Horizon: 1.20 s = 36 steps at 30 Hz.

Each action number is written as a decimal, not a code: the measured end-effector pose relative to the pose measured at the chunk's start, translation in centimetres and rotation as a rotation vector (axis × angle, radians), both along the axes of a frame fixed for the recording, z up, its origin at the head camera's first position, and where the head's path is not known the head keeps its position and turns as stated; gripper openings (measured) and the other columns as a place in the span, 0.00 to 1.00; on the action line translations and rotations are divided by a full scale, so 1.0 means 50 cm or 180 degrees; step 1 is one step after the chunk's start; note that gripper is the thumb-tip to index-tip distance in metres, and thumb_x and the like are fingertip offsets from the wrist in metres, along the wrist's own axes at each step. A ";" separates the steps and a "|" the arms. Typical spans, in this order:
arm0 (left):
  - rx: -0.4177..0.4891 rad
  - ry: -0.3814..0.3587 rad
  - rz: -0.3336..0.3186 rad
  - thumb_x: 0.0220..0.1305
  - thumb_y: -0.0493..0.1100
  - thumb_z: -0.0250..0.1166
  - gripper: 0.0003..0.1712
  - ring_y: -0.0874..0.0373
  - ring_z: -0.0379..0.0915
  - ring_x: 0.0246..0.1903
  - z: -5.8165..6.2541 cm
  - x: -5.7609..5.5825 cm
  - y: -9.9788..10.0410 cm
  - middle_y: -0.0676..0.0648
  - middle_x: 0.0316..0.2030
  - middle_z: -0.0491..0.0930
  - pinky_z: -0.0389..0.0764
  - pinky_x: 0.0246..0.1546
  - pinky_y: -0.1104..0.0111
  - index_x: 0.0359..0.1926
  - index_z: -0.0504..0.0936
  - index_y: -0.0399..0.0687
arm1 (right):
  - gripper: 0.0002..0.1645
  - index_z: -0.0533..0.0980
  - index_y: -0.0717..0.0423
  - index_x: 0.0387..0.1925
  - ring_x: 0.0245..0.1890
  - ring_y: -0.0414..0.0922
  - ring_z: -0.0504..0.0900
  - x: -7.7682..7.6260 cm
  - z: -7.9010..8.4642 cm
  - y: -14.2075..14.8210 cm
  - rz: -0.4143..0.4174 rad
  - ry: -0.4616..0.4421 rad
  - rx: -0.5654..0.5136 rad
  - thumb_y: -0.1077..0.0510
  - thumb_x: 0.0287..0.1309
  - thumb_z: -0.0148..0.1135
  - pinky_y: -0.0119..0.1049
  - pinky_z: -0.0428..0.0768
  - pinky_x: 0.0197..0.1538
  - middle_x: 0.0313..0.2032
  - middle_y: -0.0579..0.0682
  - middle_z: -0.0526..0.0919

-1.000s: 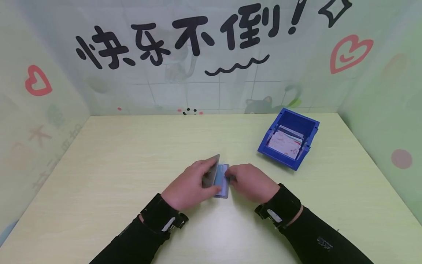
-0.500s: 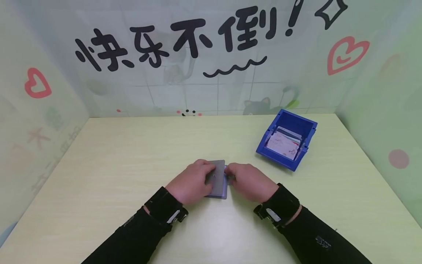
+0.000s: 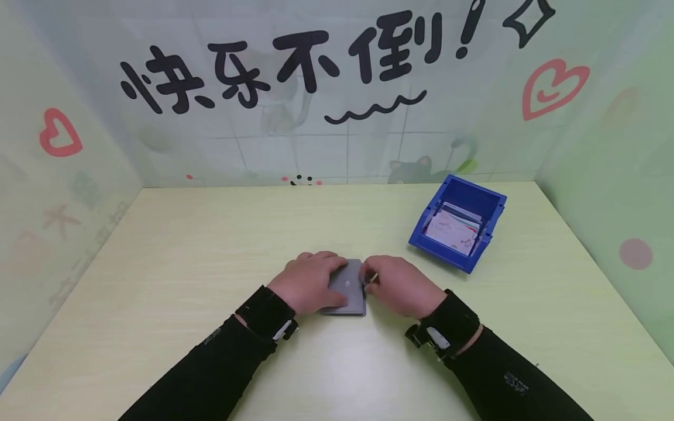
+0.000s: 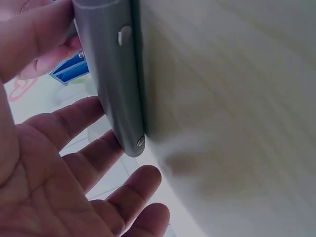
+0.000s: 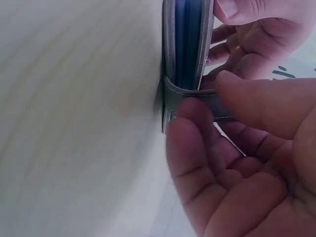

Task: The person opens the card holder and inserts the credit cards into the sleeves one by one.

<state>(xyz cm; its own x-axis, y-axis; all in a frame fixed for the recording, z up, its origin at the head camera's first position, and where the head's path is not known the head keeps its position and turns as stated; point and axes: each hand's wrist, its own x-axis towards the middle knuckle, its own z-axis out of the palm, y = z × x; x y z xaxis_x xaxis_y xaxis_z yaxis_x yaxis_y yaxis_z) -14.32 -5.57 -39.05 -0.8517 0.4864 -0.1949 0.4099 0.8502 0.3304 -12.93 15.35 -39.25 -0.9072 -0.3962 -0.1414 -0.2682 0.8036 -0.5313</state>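
Observation:
A grey card holder (image 3: 351,288) lies closed on the table, its spine (image 4: 112,74) with metal rivets facing the left wrist camera. My left hand (image 3: 310,283) rests on its cover, thumb and forefinger spread over it; the other fingers (image 4: 96,160) stretch out loosely. At the right edge of the holder, my right hand (image 3: 397,286) pinches the short snap strap (image 5: 178,98) between thumb and fingers. The strap bends up around the open side, where blue-tinted sleeves (image 5: 186,44) show between the covers. A metal snap (image 5: 207,60) sits on the cover.
A blue plastic bin (image 3: 417,238) stands at the back right of the pale wooden table (image 3: 237,234), holding several printed cards (image 3: 451,230). Printed fabric walls (image 3: 237,152) enclose the table at the back and on both sides.
The left hand has brought the card holder's cover down from half raised to flat over the sleeves. The right hand has lifted the strap slightly at the right edge.

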 end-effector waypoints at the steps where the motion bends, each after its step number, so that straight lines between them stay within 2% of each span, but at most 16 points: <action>1: -0.0002 0.0020 -0.0010 0.63 0.59 0.75 0.42 0.42 0.72 0.65 -0.001 0.000 0.000 0.48 0.72 0.74 0.76 0.63 0.50 0.74 0.74 0.54 | 0.04 0.81 0.52 0.44 0.41 0.43 0.81 -0.002 -0.001 0.001 -0.0008 -0.0029 -0.0034 0.62 0.70 0.65 0.42 0.82 0.50 0.42 0.47 0.87; 5: -0.0020 0.0070 -0.0047 0.63 0.61 0.75 0.42 0.42 0.70 0.69 -0.007 0.000 -0.002 0.47 0.72 0.74 0.72 0.69 0.47 0.74 0.74 0.54 | 0.03 0.83 0.51 0.42 0.39 0.42 0.80 -0.009 -0.005 0.003 0.0009 -0.0050 -0.0201 0.61 0.71 0.65 0.39 0.80 0.48 0.39 0.45 0.86; 9: -0.0020 0.0044 -0.0011 0.63 0.62 0.74 0.41 0.37 0.60 0.77 -0.009 -0.002 -0.004 0.44 0.76 0.68 0.63 0.75 0.41 0.74 0.74 0.58 | 0.05 0.85 0.51 0.40 0.37 0.41 0.79 -0.015 -0.010 0.001 0.0102 0.0015 -0.0304 0.62 0.72 0.65 0.37 0.79 0.46 0.36 0.43 0.85; 13: -0.0008 -0.0006 0.0038 0.63 0.63 0.73 0.41 0.35 0.55 0.79 -0.009 -0.003 -0.004 0.41 0.79 0.64 0.61 0.75 0.37 0.74 0.75 0.61 | 0.05 0.85 0.51 0.41 0.37 0.41 0.78 -0.023 -0.015 -0.007 0.0181 0.0051 -0.0324 0.61 0.72 0.65 0.37 0.78 0.45 0.36 0.43 0.85; 28: -0.0050 -0.0017 0.0066 0.62 0.64 0.73 0.41 0.35 0.53 0.80 -0.006 -0.001 -0.004 0.41 0.79 0.63 0.59 0.75 0.35 0.74 0.74 0.62 | 0.05 0.88 0.52 0.36 0.35 0.40 0.78 -0.040 -0.014 -0.037 0.0149 -0.0066 -0.0236 0.60 0.69 0.68 0.33 0.76 0.41 0.35 0.43 0.87; 36: -0.0040 0.0010 0.0055 0.62 0.64 0.74 0.40 0.35 0.55 0.79 -0.010 -0.003 -0.003 0.41 0.78 0.65 0.60 0.75 0.36 0.73 0.75 0.62 | 0.06 0.87 0.52 0.34 0.33 0.42 0.77 -0.045 -0.006 -0.044 0.0086 -0.0237 -0.0204 0.60 0.69 0.68 0.33 0.73 0.37 0.34 0.44 0.86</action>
